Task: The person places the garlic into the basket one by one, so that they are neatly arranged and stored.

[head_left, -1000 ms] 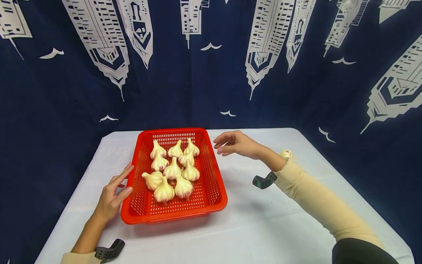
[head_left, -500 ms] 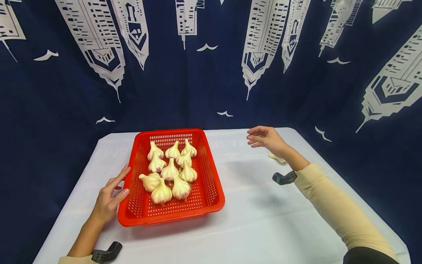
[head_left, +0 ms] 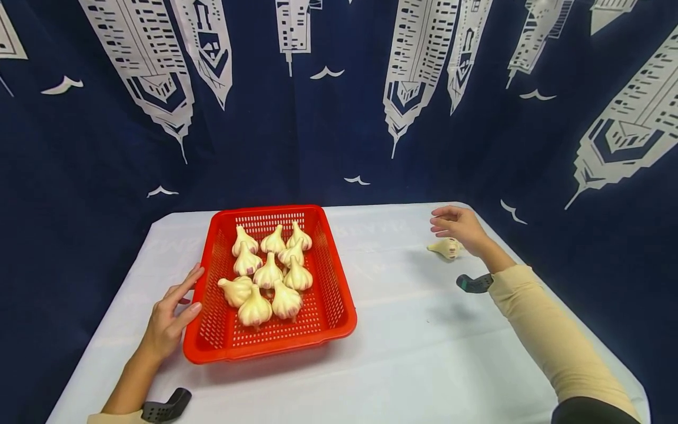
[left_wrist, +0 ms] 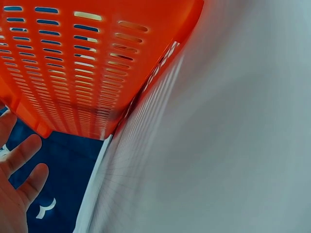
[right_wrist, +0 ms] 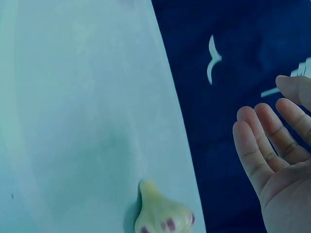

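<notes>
A red slotted plastic basket (head_left: pixel 331 294) sits on the left half of the table, with several garlic bulbs (head_left: pixel 255 307) inside. My left hand (head_left: pixel 168 321) rests its fingertips along the basket's left rim, fingers extended. In the left wrist view the basket's slotted wall (left_wrist: pixel 73 73) fills the upper left, with the fingers (left_wrist: pixel 31 184) beside it. My right hand (head_left: pixel 462 228) hovers with loosely bent fingers and nothing in it. Just below it in the head view, a single garlic bulb (head_left: pixel 446 248) lies on its side on the table; the right wrist view shows this bulb at the bottom.
A white cloth (head_left: pixel 392 365) covers the table. Behind it hangs a dark blue curtain (head_left: pixel 328 135) printed with white buildings and birds. The table's right edge runs close beside the lone bulb.
My right hand has moved right, from beside the basket's right rim to over the lone garlic bulb, which now shows more fully. The left hand stays at the rim; the head view has shifted slightly.
</notes>
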`<state>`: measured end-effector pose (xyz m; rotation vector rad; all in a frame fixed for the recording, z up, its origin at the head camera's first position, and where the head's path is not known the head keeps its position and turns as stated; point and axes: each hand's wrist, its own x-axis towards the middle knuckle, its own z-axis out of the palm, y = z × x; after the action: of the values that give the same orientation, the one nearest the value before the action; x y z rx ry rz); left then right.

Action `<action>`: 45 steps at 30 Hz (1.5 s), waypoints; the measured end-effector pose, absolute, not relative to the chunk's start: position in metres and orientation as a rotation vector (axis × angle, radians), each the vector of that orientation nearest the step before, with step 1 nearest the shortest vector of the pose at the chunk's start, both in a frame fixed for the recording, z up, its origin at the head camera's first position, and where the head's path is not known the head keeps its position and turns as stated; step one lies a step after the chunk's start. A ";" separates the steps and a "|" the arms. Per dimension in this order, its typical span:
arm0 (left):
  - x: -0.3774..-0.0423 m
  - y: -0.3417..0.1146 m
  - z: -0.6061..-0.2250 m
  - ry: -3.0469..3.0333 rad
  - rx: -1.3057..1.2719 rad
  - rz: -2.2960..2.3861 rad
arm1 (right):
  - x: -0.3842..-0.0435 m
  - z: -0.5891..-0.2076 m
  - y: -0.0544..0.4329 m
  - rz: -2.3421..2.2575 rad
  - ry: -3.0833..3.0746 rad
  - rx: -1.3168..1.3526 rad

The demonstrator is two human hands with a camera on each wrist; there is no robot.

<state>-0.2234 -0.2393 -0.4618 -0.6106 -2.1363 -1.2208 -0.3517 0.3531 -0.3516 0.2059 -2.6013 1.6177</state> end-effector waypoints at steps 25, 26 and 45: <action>-0.227 -0.239 -0.460 -2.154 -0.613 -1.234 | -0.375 -0.385 0.395 1.057 -2.901 -0.182; -0.227 -0.239 -0.460 -2.155 -0.613 -1.232 | -0.376 -0.387 0.396 1.036 -2.935 -0.184; -0.226 -0.242 -0.463 -2.170 -0.614 -1.207 | -0.379 -0.400 0.400 0.568 -3.191 -0.037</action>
<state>-0.2257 -0.2425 -0.4630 -0.6141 -2.1695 -1.2073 -0.3792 0.4003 -0.3996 -0.0371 -3.1910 0.5676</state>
